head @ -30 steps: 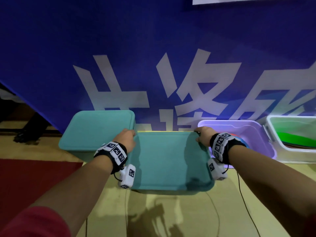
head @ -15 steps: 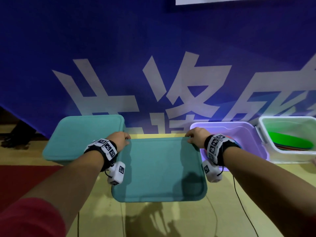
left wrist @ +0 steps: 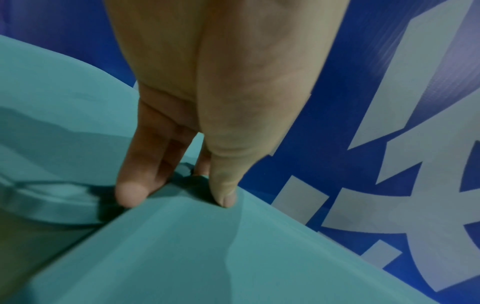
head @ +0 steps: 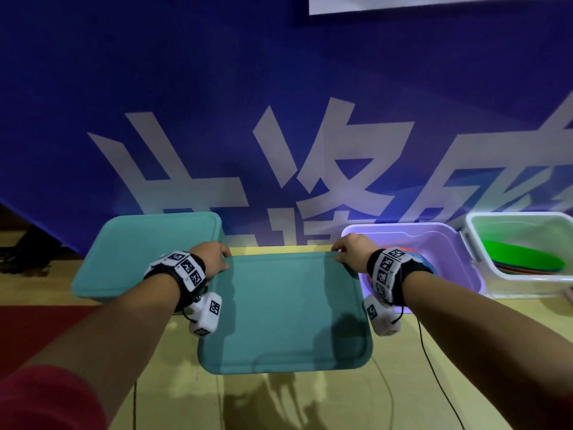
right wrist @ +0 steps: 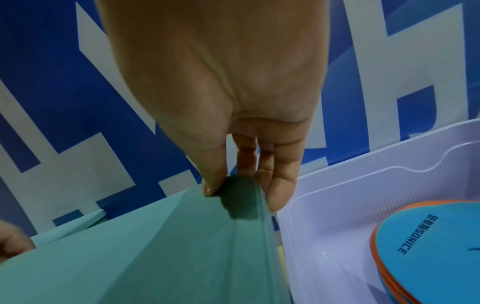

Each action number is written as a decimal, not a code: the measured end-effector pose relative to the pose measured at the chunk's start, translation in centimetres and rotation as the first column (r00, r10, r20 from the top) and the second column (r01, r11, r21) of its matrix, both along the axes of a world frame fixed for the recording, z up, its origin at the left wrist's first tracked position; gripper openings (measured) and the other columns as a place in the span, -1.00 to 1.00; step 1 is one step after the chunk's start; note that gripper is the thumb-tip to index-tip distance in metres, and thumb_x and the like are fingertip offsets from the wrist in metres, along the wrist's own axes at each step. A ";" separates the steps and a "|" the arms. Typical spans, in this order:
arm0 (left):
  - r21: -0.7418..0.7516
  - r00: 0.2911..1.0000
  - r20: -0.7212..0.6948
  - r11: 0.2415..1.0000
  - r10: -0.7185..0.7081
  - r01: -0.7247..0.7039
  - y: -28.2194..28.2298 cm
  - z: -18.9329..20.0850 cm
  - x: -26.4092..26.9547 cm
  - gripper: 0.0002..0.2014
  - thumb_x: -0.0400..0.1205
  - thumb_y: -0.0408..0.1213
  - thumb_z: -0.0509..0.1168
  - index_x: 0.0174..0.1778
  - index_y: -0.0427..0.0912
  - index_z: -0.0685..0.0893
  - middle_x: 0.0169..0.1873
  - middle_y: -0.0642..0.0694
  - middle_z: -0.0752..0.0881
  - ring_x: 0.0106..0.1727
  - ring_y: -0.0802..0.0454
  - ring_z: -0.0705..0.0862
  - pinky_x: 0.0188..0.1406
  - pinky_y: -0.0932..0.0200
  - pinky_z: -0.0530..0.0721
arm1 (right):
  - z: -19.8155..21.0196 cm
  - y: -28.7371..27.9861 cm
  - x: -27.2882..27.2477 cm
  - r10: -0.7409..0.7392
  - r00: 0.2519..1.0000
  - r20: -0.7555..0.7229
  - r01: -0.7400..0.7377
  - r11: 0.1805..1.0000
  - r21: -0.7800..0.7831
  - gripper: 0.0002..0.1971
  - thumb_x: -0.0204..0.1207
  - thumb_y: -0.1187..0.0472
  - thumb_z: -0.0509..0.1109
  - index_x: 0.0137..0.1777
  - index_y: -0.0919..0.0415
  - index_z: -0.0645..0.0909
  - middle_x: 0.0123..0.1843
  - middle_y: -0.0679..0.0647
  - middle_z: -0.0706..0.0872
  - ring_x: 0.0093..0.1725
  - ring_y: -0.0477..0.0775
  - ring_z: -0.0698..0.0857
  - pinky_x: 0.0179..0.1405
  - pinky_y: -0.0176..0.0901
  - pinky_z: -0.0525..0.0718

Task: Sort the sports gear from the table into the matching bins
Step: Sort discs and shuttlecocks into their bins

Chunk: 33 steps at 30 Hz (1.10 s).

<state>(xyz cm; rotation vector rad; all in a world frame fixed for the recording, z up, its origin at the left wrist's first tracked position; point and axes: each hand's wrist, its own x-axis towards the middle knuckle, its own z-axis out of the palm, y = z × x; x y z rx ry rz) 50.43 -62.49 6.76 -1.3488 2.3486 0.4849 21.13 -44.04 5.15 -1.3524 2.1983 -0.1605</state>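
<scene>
Both hands hold a flat teal plastic lid (head: 283, 311) by its far corners.

The left hand (head: 212, 257) and right hand (head: 350, 251) each pinch a corner, thumb on top, fingers beneath. Beyond sit a lidded teal plastic bin (head: 148, 252), a purple plastic bin (head: 446, 243) holding blue orange-rimmed discs (right wrist: 426, 238), and a white plastic bin (head: 474, 240).

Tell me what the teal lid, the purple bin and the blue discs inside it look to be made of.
Teal lid: likely moulded plastic, matte, with rounded corners and a raised rim.
Purple bin: plastic, slightly translucent and glossy, with fine ribbing on its floor and small highlights.
Blue discs: thin and flat, matte blue with orange edges and printed lettering; perhaps rubber or soft plastic, but the look leaves it open.
</scene>
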 end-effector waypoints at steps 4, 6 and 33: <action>0.016 0.993 -0.089 0.997 0.074 -0.073 0.1 -0.1 0.1 -0.66 0.63 -0.22 0.37 0.34 -0.10 0.66 -0.07 -0.10 0.76 -0.47 0.00 0.66 -0.40 0.26 0.61 | 0.0 0.2 -0.1 0.004 1.000 -0.005 -0.005 1.000 -0.015 -0.68 0.63 0.18 0.36 0.37 0.17 0.64 0.25 0.17 0.72 0.20 0.19 0.67 0.16 -0.14 0.59; 0.024 0.988 -0.121 0.995 0.097 -0.095 0.1 -0.3 0.3 -0.69 0.62 -0.24 0.39 0.29 -0.11 0.70 -0.20 -0.08 0.76 -0.55 -0.04 0.71 -0.48 0.22 0.67 | -0.1 0.3 -0.2 0.001 1.000 -0.003 -0.001 1.000 -0.026 -0.68 0.63 0.20 0.36 0.37 0.17 0.64 0.26 0.17 0.72 0.22 0.20 0.66 0.19 -0.14 0.57; 0.107 0.937 -0.212 0.960 0.277 -0.260 4.1 0.6 3.7 -0.82 0.45 -0.36 0.37 -0.04 -0.26 0.64 -0.22 -0.20 0.79 -0.42 -0.19 0.80 -0.37 -0.08 0.81 | -0.4 4.0 1.9 -0.231 0.971 0.054 0.233 0.972 -0.031 -0.60 0.52 0.27 0.34 0.37 0.13 0.60 0.27 0.16 0.72 0.23 0.23 0.66 0.05 -0.22 0.49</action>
